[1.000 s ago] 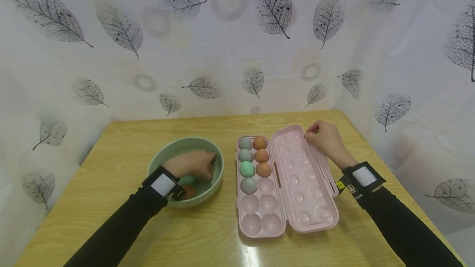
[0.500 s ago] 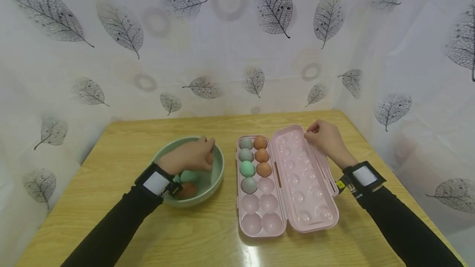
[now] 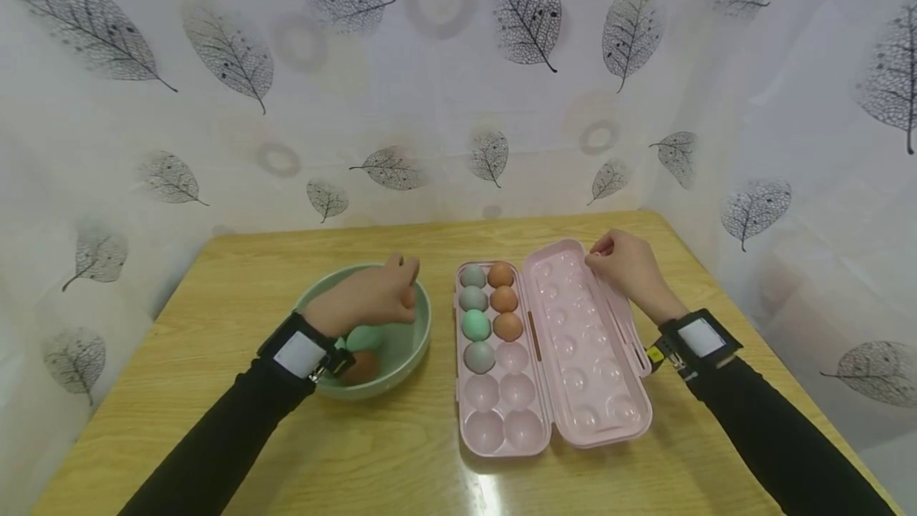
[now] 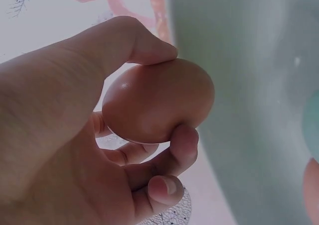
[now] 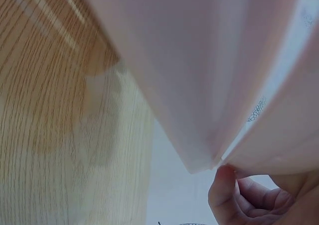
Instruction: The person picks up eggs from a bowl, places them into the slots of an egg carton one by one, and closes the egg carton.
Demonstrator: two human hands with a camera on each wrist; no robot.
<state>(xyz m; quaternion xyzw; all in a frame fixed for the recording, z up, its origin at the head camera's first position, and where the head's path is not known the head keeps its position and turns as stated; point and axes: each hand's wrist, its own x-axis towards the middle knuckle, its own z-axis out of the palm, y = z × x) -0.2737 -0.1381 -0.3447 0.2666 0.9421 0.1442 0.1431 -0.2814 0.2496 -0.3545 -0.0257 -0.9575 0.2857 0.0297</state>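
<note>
In the left wrist view a brown egg (image 4: pixel 158 99) is pinched between thumb and fingertips of my left hand (image 3: pixel 361 299), which is over the green bowl (image 3: pixel 424 333). Below that hand, a brown egg (image 3: pixel 361 368) and green eggs (image 3: pixel 365 338) lie in the bowl. My right hand (image 3: pixel 630 271) pinches the far right edge of the pink egg carton's lid (image 3: pixel 587 349), where its handle meets it. The carton base (image 3: pixel 517 392) holds a left column of grey eggs (image 3: pixel 479 357) with one green egg (image 3: pixel 476 325), and three brown eggs (image 3: pixel 505 299) beside them.
Everything stands on a wooden table (image 3: pixel 423 460). The bowl is left of the carton, with a gap between them. A white curtain with leaf prints (image 3: pixel 430 102) hangs behind and at both sides. A device is strapped to each wrist.
My left hand has risen from deep inside the bowl to above its rim, bringing up a brown egg. The right hand and the carton have stayed in place.
</note>
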